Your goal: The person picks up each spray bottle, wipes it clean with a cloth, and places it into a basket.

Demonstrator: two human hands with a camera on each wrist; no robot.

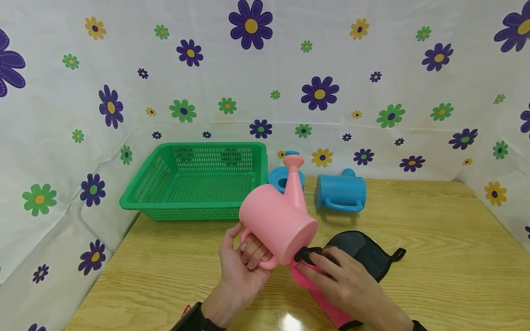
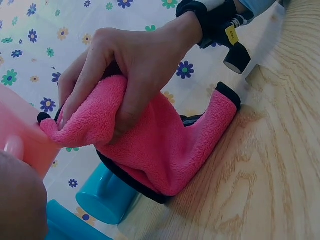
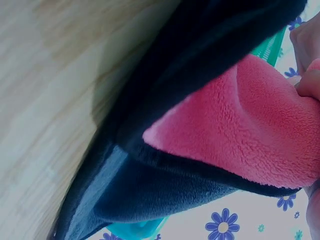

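A pink watering can (image 1: 273,218) is held tilted above the table, its spout pointing up and away. My left hand (image 1: 244,266) grips it by the handle, fingers curled through the loop. In my right hand (image 1: 345,276) is a two-sided cloth, pink and fluffy on one face (image 2: 165,150) and dark grey on the other (image 1: 356,246), with black edging and a hanging loop. Fingers and thumb pinch a bunched part of it next to the can's base. The rest of the cloth drapes down to the table. Whether the cloth touches the can is hard to tell.
A green perforated basket (image 1: 128,202) stands at the back left. A blue watering can (image 1: 341,191) lies on its side at the back right. Another blue can (image 1: 273,175) is partly hidden behind the pink one. A flowered sheet (image 1: 265,110) hangs behind the wooden table (image 1: 434,253).
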